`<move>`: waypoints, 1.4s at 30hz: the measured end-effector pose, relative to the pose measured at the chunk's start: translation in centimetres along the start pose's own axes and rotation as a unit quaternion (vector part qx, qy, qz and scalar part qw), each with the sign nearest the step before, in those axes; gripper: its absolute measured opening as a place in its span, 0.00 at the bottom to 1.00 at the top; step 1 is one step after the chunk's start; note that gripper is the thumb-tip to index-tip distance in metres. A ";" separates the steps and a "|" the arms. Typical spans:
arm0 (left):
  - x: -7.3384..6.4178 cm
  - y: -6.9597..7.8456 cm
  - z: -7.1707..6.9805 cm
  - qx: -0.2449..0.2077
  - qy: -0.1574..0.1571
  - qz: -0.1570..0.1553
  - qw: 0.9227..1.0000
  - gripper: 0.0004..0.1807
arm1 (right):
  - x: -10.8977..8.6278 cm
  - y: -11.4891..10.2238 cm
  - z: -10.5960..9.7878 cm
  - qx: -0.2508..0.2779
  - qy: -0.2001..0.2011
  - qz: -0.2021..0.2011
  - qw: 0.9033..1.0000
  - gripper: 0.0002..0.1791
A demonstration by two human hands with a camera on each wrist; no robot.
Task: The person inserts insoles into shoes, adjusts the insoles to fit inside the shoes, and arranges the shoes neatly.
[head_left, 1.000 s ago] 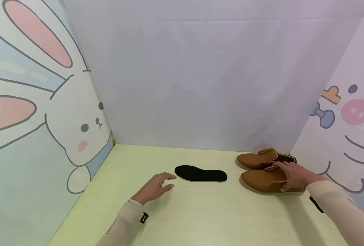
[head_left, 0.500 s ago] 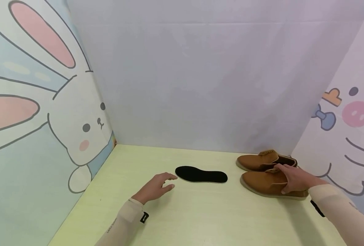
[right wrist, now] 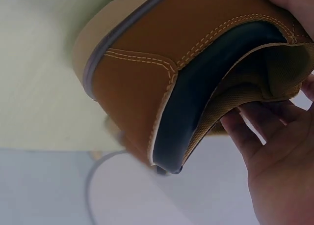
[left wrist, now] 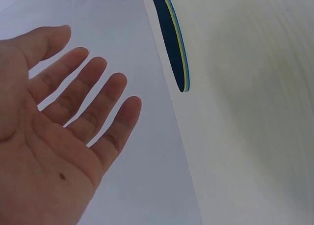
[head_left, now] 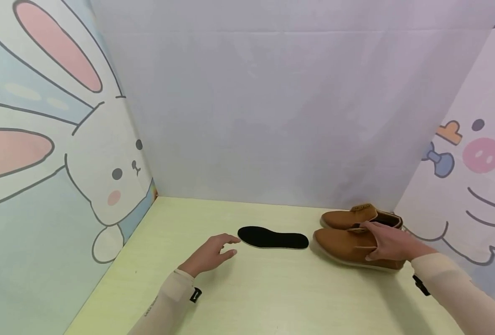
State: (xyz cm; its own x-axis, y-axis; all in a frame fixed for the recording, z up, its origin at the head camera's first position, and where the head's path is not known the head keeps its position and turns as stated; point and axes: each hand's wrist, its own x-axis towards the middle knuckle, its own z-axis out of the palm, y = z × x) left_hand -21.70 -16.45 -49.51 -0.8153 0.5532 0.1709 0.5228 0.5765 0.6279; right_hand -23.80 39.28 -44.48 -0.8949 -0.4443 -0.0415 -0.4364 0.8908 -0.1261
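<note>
Two brown lace-up shoes with pale soles are at the right of the head view, toes pointing left. My right hand [head_left: 391, 242] grips the nearer shoe [head_left: 339, 244] across its upper, around the opening. In the right wrist view, fingers [right wrist: 240, 131] lie at the far side of that shoe's collar, and its heel [right wrist: 130, 87] shows a dark padded rim. Behind it stands the other shoe [head_left: 343, 218], partly covered. A black insole [head_left: 272, 238] lies flat on the table, left of the shoes. My left hand [head_left: 209, 255] hovers by the insole's left tip, fingers relaxed and holding nothing.
The pale yellow table [head_left: 264, 293] runs back to a plain white cloth wall [head_left: 264, 116]. A panel with a rabbit drawing [head_left: 101, 181] borders the left side, and another cartoon panel [head_left: 478, 195] borders the right, close behind the shoes.
The nearer shoe, in my right hand's grip, has shifted left toward the insole, after a slight move right and toward me. The left hand, insole and farther shoe stay in place.
</note>
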 end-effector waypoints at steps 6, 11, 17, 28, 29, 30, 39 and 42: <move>-0.1 0.0 -0.3 0.000 -0.003 -0.002 1.000 0.20 | 1.4 -4.1 -1.0 -0.018 0.010 -0.025 0.999 0.55; -0.1 0.1 -0.3 0.021 0.018 0.000 1.000 0.20 | 2.4 -7.6 -1.5 -0.016 0.020 -0.051 0.998 0.47; 0.2 0.5 0.2 0.146 0.115 0.026 0.982 0.20 | 3.6 -11.4 -1.4 -0.018 0.018 -0.063 0.998 0.47; 1.0 1.3 0.2 0.179 0.283 0.064 0.940 0.10 | 5.9 -17.2 0.5 -0.027 0.038 -0.089 0.995 0.42; 1.1 1.4 0.3 0.178 0.292 0.069 0.937 0.09 | 6.1 -17.7 0.8 -0.027 0.039 -0.090 0.995 0.42; 1.2 1.4 0.3 0.176 0.297 0.074 0.935 0.08 | 6.3 -18.2 1.1 -0.027 0.039 -0.091 0.995 0.42; 1.3 1.8 1.0 0.165 0.305 0.095 0.933 0.03 | 8.2 -21.5 3.9 -0.044 0.047 -0.115 0.991 0.42; 1.0 1.7 1.3 0.167 0.294 0.088 0.937 0.04 | 8.6 -22.2 4.7 -0.042 0.047 -0.120 0.991 0.40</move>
State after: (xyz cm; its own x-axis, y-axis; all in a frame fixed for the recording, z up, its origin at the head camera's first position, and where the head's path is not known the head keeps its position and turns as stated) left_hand -21.33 -14.14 -49.23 -0.6540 0.2871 0.6999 0.6309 0.7176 0.2951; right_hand -21.37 15.22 -46.70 -0.7680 -0.6363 0.0734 -0.6397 0.7677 -0.0387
